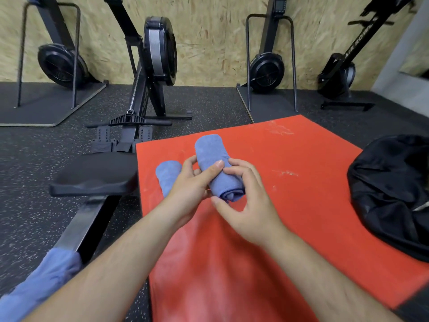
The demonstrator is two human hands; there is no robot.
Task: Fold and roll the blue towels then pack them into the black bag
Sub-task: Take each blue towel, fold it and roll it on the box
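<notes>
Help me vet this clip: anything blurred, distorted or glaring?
Head view: fisheye bends the rowing machines at the edges; the blue cloth lower left and the near red mat are smeared; the rolled towel, held by left hand and right hand, is fairly sharp; light soft, no glare.

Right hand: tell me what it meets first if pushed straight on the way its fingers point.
The right hand would press straight into the rolled blue towel its fingers curl on; behind that, probably the left hand holding the same roll.
</notes>
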